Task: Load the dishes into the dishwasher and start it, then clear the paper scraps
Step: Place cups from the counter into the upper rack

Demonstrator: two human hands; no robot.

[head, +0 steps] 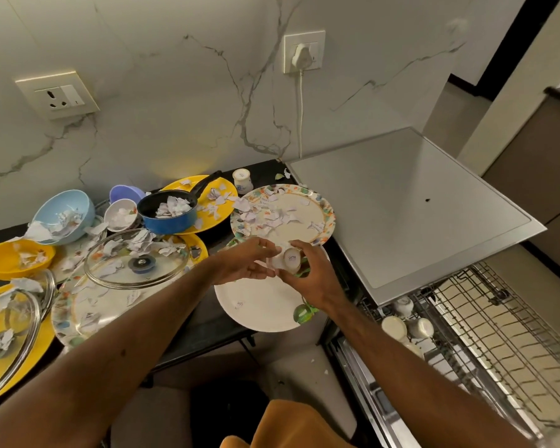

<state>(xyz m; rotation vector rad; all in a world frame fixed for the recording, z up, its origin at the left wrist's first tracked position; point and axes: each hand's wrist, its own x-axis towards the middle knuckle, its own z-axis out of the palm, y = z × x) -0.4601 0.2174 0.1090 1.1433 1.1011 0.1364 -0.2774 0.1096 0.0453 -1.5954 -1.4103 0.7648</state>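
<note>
**Item 1, the hold.** Small white cup (290, 260), lying on its side with the printed base towards me. My right hand (311, 279) wraps the base end, fingers curled round the wall. My left hand (246, 261) pinches the mouth end, thumb above and fingers beneath. I cannot tell whether a scrap is caught there too.

**Item 2, location.** The cup is in the air over the white plate (256, 308) that overhangs the counter edge, in front of the patterned plate (328, 218).

**Item 3, step in hand (my judgement).** Emptying the cup before racking it. I would tip the mouth down over the white plate so the paper scraps (272, 218) land on crockery, not the floor. One hand should stay firm on the base while the other clears the inside. Then I would carry the cup right and set it mouth-down beside the racked cups (394, 328).

**Item 4, destination.** Dishwasher rack (498, 334), pulled out to my right and mostly bare wire. It sits below the grey dishwasher top (401, 205).

**Item 5, unloaded stock.**
- blue saucepan (172, 218)
- glass lid (136, 260)
- blue bowl (62, 215)
- yellow bowl (10, 260)
- small jar (241, 181) by the wall

All of these except the jar carry torn paper. By my reckoning the loading is in its early part.
</note>
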